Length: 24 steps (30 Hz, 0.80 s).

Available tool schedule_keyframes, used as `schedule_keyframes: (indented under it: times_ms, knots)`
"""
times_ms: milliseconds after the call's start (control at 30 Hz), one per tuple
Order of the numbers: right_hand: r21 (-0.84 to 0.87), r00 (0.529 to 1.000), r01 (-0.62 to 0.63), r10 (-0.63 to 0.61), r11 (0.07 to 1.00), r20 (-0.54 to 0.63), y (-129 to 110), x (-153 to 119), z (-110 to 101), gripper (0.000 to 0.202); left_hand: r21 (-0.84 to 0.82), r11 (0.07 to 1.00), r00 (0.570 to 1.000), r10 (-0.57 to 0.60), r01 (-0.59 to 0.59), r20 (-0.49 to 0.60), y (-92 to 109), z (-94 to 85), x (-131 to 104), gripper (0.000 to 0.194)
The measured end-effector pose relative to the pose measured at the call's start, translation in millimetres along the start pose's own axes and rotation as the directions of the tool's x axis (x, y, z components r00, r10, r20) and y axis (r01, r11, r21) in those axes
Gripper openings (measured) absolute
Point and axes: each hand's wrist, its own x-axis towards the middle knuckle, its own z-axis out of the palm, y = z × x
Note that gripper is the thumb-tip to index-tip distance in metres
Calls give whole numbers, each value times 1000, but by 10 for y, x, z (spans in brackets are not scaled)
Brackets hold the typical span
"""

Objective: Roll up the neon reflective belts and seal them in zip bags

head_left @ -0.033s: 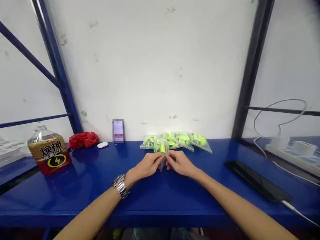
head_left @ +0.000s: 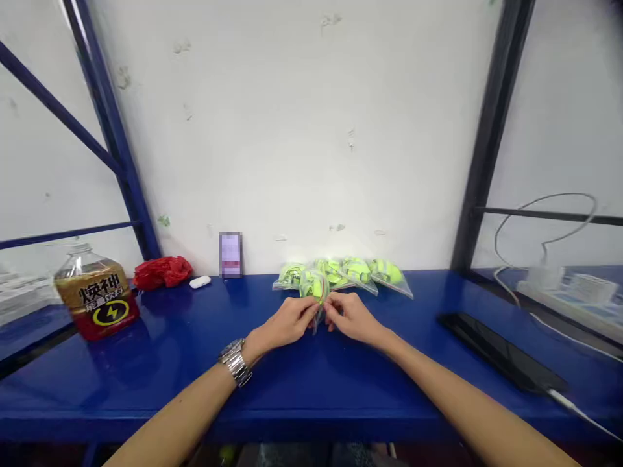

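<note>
Between my hands, over the blue table [head_left: 204, 363], is a clear zip bag [head_left: 313, 283] with a bright yellow-green item packed inside. My left hand [head_left: 291, 319] pinches the bag's near edge from the left, thumb against fingers. On the other side, my right hand [head_left: 351, 316] pinches the same edge, its fingertips close to the left ones. A thin red line shows along the bag by the fingertips. Just beyond lie several similar clear bags with yellow-green contents, among them a bag [head_left: 291, 275] on the left and a bag [head_left: 390, 274] on the right.
At the left stand a large drink bottle [head_left: 97, 292] and a crumpled red plastic bag [head_left: 163, 272], near a small white case [head_left: 200, 281]. A phone [head_left: 230, 255] leans on the wall. To the right are a black phone [head_left: 501, 350] on a white cable and a power strip [head_left: 579, 298].
</note>
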Motion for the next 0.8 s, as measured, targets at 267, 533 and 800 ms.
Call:
schedule_keyframes:
  times_ms: [267,533,800]
  knots:
    - [-423,935,-193,35,885,-353,164,36,-175,31,470,850,898,-9,238,-439,-176,-14,-5,21]
    - [-318,914,-237,100,918,-392,-55,-9,-111,35,329,944,935,107,11,-338,4,78,2,23]
    - [184,950,-162,204,969,-235,260,58,-163,30,50,974,873,-174,220,-455,-88,23,12,29]
